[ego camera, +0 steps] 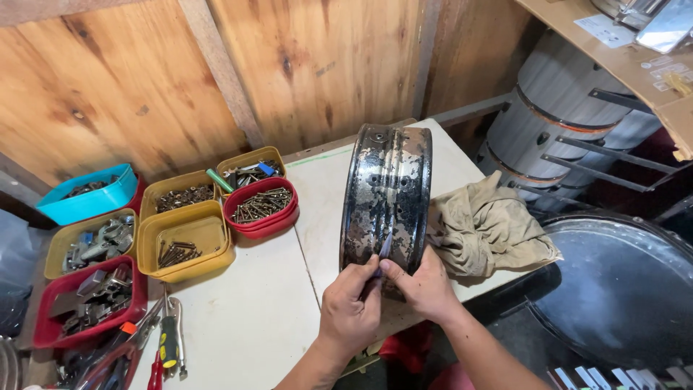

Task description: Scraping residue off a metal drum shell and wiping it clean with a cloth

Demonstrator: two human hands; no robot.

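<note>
At table's front edge, both hands (390, 292) pinch upright rim (386, 195).

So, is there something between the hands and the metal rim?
Nothing visible. The left hand and right hand already touch the lower edge of the metal rim, pinching a small blade-like piece against it.

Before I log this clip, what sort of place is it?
Most likely a small repair workshop. Plastic tubs of screws and metal fittings line the white table, pliers lie beside them, and both hands work at a worn metal wheel rim standing on edge.
</note>
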